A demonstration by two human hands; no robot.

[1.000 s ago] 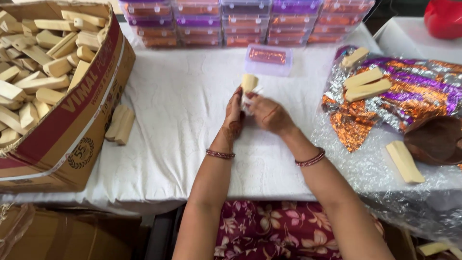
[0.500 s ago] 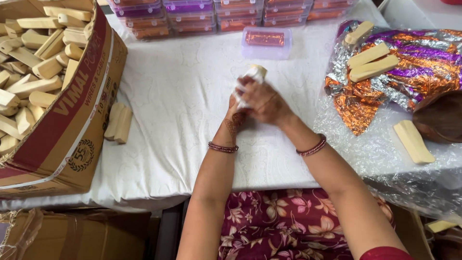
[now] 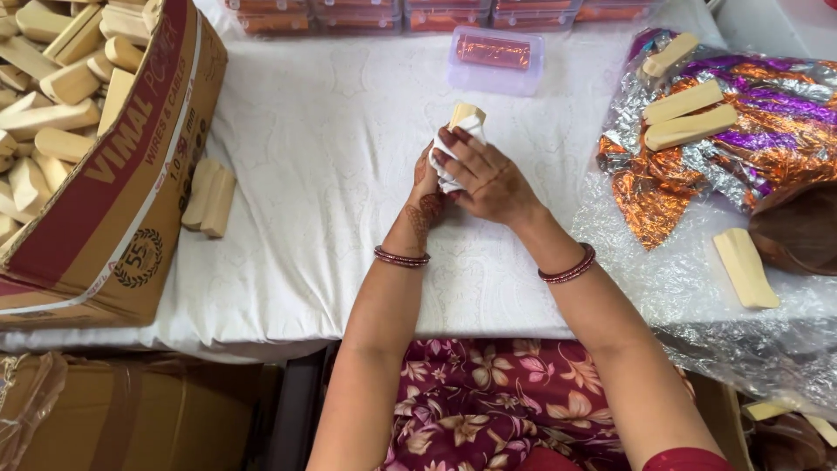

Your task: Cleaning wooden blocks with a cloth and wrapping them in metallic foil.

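My right hand (image 3: 488,181) and left hand (image 3: 427,179) gripped a pale wooden block (image 3: 465,115). A white cloth (image 3: 449,150) wrapped its lower part.

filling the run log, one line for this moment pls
left hand + right hand: grip wooden block in white cloth | white table

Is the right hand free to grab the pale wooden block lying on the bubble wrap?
Probably not right away: the right hand is wrapped around a wooden block in white cloth together with the left hand. Nothing lies on the pale wooden block.
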